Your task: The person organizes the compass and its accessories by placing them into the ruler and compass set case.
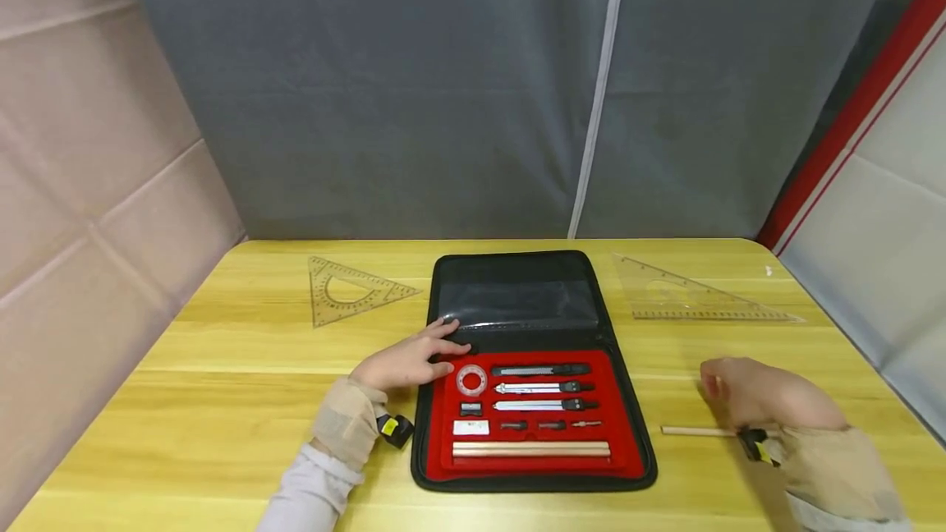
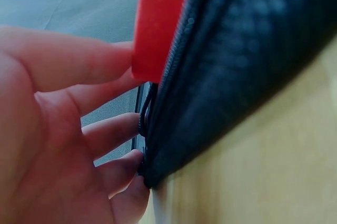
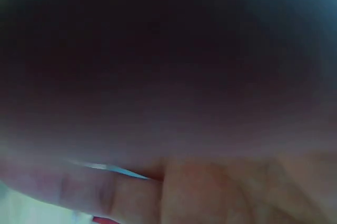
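A black zip case (image 1: 641, 442) lies spread flat, its red insert (image 1: 484, 470) holding drawing tools. In the insert are a round protractor (image 1: 471, 380), a black-handled cutter (image 1: 541, 369), two silver compasses (image 1: 532, 388), a sharpener (image 1: 470, 409), an eraser (image 1: 470, 428) and wooden pencils (image 1: 530, 450). My left hand (image 1: 409, 360) rests with spread fingers at the case's left edge; in the left wrist view its thumb touches the red insert (image 2: 158, 29). Right of the case hovers my right hand (image 1: 764, 392), fingers loosely bent, nothing visible in them. A wooden stick (image 1: 695, 431) lies near its wrist.
One clear set square (image 1: 351, 314) lies on the yellow wooden table (image 1: 222, 401) left of the case, another (image 1: 702, 314) at the back right. A grey curtain (image 1: 414, 105) hangs behind the table. The right wrist view is mostly dark and blurred by my own hand.
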